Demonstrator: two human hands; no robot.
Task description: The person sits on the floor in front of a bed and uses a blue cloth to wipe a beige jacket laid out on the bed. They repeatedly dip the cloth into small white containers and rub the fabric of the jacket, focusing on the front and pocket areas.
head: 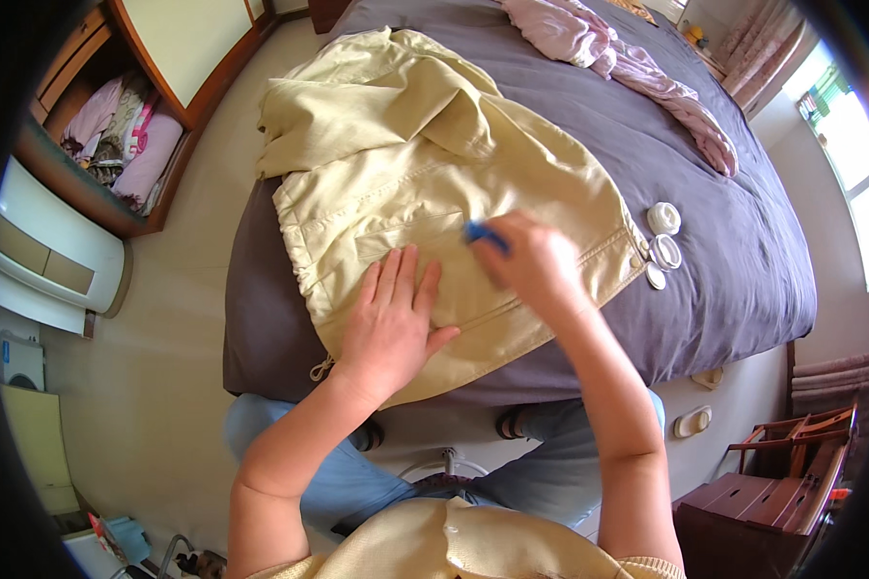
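Observation:
A pale yellow jacket [543, 174] lies spread over the grey-purple sheet of a bed [731, 289]. My left hand [395, 318] rests flat on the cloth, fingers spread, just below a pocket welt [413, 233]. Blurred, my right hand [529, 257] grips a small blue object [487, 236] over the jacket front; what kind of tool it is cannot be made out. By the snap-button edge stand a white round jar [664, 218] and an open white container [665, 252]. A small white disc, perhaps a lid [655, 276], lies beside them.
Crumpled pink clothing [623, 58] lies across the far side of the bed. An open wooden cabinet [116, 137] with folded textiles stands at left, near a white appliance [65, 239]. At lower right are a dark red wooden chair [760, 499] and a slipper [692, 421].

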